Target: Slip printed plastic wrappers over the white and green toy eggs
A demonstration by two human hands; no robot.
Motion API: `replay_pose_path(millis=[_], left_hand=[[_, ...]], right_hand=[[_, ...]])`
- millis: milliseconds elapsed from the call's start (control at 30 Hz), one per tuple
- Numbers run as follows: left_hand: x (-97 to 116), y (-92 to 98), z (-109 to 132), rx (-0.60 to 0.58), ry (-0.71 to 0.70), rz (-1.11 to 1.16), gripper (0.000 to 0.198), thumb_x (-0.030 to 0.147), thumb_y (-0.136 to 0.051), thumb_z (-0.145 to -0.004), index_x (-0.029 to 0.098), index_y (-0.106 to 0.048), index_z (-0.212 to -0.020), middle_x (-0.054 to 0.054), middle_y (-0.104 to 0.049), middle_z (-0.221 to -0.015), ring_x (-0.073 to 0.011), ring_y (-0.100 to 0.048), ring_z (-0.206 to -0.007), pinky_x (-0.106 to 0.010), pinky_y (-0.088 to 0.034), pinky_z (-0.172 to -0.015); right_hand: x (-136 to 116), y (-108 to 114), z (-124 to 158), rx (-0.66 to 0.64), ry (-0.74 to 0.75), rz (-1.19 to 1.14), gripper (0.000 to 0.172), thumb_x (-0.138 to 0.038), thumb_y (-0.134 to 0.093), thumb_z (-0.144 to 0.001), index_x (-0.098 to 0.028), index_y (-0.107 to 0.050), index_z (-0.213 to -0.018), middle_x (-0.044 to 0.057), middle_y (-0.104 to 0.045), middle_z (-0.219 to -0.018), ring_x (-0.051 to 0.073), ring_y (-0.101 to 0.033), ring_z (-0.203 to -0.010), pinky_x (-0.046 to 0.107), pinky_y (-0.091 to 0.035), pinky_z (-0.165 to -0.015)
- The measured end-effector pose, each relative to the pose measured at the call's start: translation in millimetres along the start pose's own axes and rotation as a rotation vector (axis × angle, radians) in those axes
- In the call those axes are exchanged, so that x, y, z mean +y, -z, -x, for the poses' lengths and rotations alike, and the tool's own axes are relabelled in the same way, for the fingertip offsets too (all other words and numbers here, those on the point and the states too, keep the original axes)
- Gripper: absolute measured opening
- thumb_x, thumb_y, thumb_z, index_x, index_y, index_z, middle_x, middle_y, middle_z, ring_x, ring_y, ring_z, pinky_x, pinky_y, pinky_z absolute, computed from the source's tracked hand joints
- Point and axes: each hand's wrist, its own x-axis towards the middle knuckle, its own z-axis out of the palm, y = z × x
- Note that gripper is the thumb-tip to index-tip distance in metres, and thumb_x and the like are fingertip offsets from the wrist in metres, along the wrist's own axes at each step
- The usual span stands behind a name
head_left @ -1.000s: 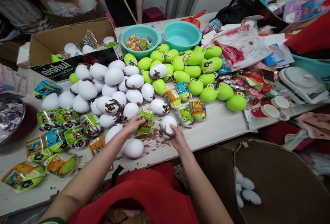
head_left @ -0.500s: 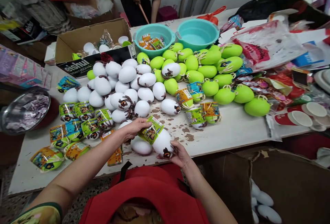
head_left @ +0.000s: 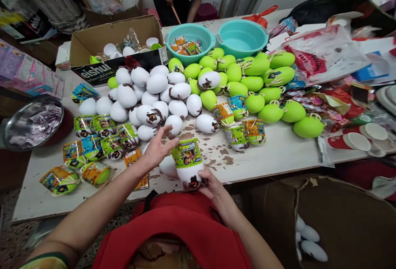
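The right hand (head_left: 213, 185) has its fingers clamped on the lower right of a white toy egg (head_left: 187, 174) at the table's near edge. A green printed packet (head_left: 187, 154) covers the egg's upper part. The left hand (head_left: 159, 148) is just beside the packet's left edge with its fingers spread apart; whether a fingertip touches it, I cannot tell. Beyond lie a heap of white eggs (head_left: 156, 84) on the left and lime-green eggs (head_left: 252, 83) on the right, with two teal basins (head_left: 241, 38) at the far side.
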Motion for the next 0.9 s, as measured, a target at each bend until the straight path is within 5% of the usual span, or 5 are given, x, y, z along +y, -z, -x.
replay_pose_path(millis=[133,200,633,767,900], left_hand=[[-18.1,5.1,33.3,-0.369,0.313,0.156,0.056,0.044,-0.072,-0.071,0.018,-0.061,-0.119,-0.012,-0.067,-0.111,-0.0249,-0.063,-0.087,-0.029,-0.049,-0.062],[-24.0,4.1,45.0,-0.437,0.358,0.2,0.061,0.041,-0.074,-0.068,0.019,-0.059,-0.123,-0.011,-0.067,-0.11,-0.0245,-0.063,-0.085,-0.027,-0.048,-0.059],[-54.8,8.7,89.8,-0.329,0.398,0.326,0.063,0.039,-0.078,-0.065,0.016,-0.06,-0.12,-0.01,-0.068,-0.108,-0.0254,-0.064,-0.091,-0.031,-0.05,-0.073],[-47.5,14.0,83.8,-0.371,0.336,0.296,0.064,0.034,-0.081,-0.062,0.015,-0.059,-0.119,-0.01,-0.066,-0.116,-0.0273,-0.059,-0.106,-0.04,-0.043,-0.096],[-40.0,18.3,76.1,-0.402,0.293,0.291,0.063,0.042,-0.077,-0.066,0.015,-0.059,-0.119,-0.012,-0.064,-0.12,-0.0282,-0.059,-0.108,-0.041,-0.043,-0.096]], right_hand=[[14.5,-12.4,15.6,-0.045,-0.008,0.0,0.056,-0.054,-0.063,-0.067,-0.024,-0.057,-0.114,0.008,-0.067,-0.106,0.029,-0.063,-0.097,0.042,-0.054,-0.079],[19.3,-15.8,22.5,-0.066,0.004,-0.009,0.061,-0.058,-0.067,-0.067,-0.024,-0.055,-0.117,0.009,-0.066,-0.109,0.029,-0.062,-0.101,0.042,-0.053,-0.082],[31.0,-30.7,34.5,0.003,-0.141,-0.016,0.057,-0.04,-0.079,-0.067,-0.019,-0.056,-0.115,0.011,-0.065,-0.115,0.029,-0.064,-0.1,0.042,-0.053,-0.083],[25.4,-36.3,32.0,-0.025,-0.081,-0.072,0.055,-0.037,-0.078,-0.07,-0.019,-0.055,-0.117,0.012,-0.062,-0.121,0.028,-0.062,-0.105,0.042,-0.049,-0.092],[20.4,-42.3,24.7,0.027,-0.03,-0.082,0.052,-0.034,-0.078,-0.071,-0.018,-0.055,-0.115,0.012,-0.064,-0.119,0.028,-0.062,-0.106,0.043,-0.047,-0.095]])
